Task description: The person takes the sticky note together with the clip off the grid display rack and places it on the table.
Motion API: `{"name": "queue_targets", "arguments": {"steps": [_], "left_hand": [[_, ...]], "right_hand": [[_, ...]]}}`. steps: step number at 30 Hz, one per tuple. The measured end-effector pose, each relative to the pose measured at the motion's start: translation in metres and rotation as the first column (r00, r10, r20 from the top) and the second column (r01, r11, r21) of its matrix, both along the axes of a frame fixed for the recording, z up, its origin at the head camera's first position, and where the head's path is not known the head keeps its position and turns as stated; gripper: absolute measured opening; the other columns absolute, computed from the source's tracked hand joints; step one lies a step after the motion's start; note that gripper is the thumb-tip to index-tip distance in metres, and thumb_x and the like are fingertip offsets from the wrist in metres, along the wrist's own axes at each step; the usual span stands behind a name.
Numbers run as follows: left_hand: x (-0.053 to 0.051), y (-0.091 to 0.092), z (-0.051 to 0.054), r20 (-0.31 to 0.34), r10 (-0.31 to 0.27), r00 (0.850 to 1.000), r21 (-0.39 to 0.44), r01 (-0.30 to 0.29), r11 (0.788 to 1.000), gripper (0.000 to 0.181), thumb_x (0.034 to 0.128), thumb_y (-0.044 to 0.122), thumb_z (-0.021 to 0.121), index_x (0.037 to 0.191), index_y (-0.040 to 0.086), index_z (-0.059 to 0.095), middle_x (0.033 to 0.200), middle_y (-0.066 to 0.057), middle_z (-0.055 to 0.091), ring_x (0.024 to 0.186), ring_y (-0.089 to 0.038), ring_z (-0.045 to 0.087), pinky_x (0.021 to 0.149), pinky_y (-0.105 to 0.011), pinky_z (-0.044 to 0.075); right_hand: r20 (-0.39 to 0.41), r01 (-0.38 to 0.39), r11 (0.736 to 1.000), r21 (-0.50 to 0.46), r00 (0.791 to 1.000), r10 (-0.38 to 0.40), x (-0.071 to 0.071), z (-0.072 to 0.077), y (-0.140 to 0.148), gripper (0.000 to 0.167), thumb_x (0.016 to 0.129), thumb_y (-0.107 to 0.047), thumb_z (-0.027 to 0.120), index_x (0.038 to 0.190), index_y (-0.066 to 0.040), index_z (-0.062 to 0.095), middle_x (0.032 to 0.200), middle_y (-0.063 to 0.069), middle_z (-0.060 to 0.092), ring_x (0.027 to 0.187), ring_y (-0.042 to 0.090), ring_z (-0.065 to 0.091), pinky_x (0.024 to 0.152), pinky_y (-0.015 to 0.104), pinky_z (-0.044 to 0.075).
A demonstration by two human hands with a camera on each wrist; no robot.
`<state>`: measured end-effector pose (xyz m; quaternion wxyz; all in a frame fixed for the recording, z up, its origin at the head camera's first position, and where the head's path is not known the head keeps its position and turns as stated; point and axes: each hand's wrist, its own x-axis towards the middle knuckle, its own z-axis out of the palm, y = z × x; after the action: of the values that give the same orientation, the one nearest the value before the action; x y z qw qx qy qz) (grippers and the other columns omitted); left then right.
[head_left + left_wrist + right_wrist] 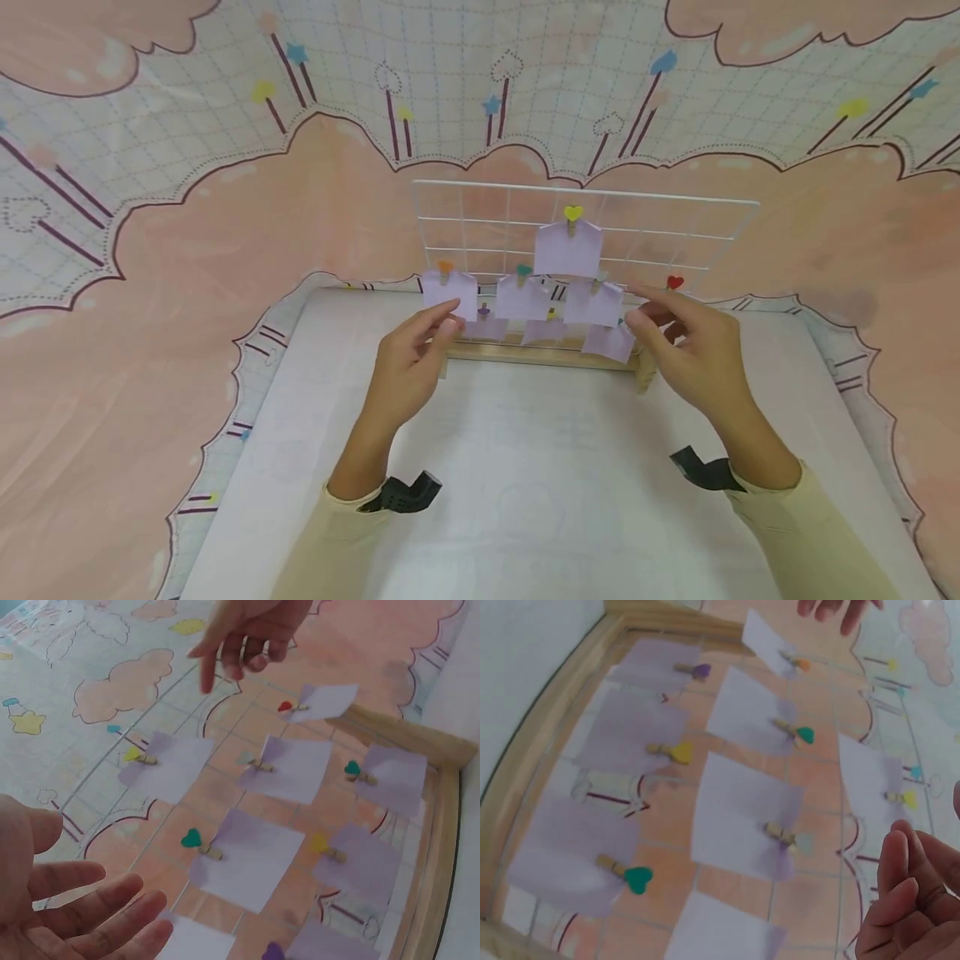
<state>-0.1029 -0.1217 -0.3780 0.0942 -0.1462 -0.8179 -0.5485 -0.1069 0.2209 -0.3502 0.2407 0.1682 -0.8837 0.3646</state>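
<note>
Two bare hands flank a white wire grid rack (588,192) hung with lilac paper notes (568,252) on heart-topped clips (573,213).
From the rack's centre, the left hand (407,362) is at 8 o'clock, fingers loosely spread; the right hand (696,343) is at 4 o'clock, index finger extended, others loosely bent. Neither visibly pinches anything. One note sits highest, at 12 o'clock. This looks like checking or straightening; the next move probably calls for a light pinch.

Wire grid (645,232) blocking, free tabletop (540,467) nearer

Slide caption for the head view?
Left hand and right hand before a white wire grid of clipped purple papers.
</note>
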Motion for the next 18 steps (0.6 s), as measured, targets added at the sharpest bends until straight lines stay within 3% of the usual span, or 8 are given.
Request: {"name": "queue_targets", "arguments": {"steps": [8,14,18], "left_hand": [[-0.015,0.031,0.001,0.084,-0.067,0.994,0.073,0.061,0.995,0.038,0.1078,0.029,0.053,0.141,0.012,0.060,0.113,-0.011,0.075,0.101,-0.024,0.073,0.092,-0.044,0.059],[-0.027,0.053,0.007,0.102,-0.097,0.990,0.119,0.085,0.989,0.041,0.1083,0.031,0.051,0.145,0.013,0.057,0.114,-0.014,0.073,0.106,-0.028,0.072,0.095,-0.041,0.059],[-0.034,0.063,0.009,0.148,-0.110,0.983,0.173,0.084,0.981,0.042,0.1084,0.031,0.051,0.147,0.014,0.054,0.118,-0.015,0.072,0.112,-0.035,0.070,0.096,-0.037,0.058]], "right_hand": [[-0.003,-0.040,0.998,-0.052,0.999,0.040,-0.017,0.021,-0.020,0.032,0.094,-0.016,0.073,0.126,-0.016,0.073,0.084,0.007,0.075,0.067,0.001,0.058,0.061,0.009,0.045],[0.008,-0.063,0.991,-0.119,0.998,0.065,-0.030,0.029,-0.032,0.031,0.097,-0.019,0.071,0.127,-0.017,0.073,0.078,0.005,0.072,0.058,0.006,0.055,0.050,0.016,0.041],[0.017,-0.078,0.984,-0.163,0.997,0.081,-0.037,0.033,-0.039,0.030,0.097,-0.020,0.070,0.127,-0.017,0.073,0.075,0.005,0.071,0.055,0.009,0.055,0.047,0.018,0.039]]}}
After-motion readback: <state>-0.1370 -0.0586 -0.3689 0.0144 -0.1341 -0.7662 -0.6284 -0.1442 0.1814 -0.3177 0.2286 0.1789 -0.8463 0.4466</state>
